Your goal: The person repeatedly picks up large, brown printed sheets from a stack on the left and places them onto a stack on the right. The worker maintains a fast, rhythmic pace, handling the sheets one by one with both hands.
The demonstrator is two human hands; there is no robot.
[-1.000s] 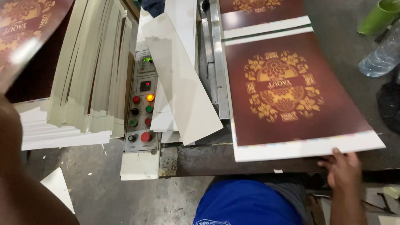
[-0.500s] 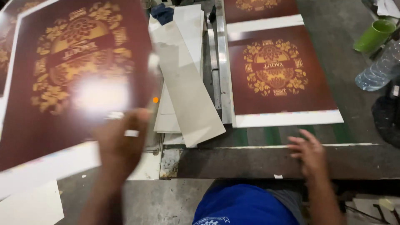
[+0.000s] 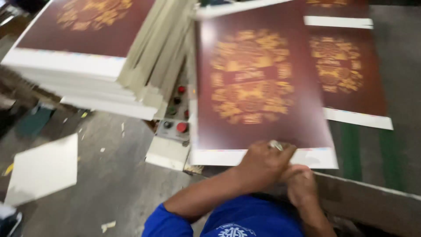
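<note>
The person wears a bright blue short-sleeved shirt [image 3: 245, 219] (a white emblem on the chest) and a pale ring [image 3: 275, 145] on one left-hand finger.

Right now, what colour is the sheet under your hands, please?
Dark maroon sheet with gold ornament and white edge; head view.

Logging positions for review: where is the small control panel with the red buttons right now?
In the head view, the control panel sits left of centre, wedged between the tall stack of printed sheets and the maroon sheet under both hands.

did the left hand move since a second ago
Yes. The left hand has come right across the control panel, from the stack side, to the near edge of the maroon sheet.
</note>
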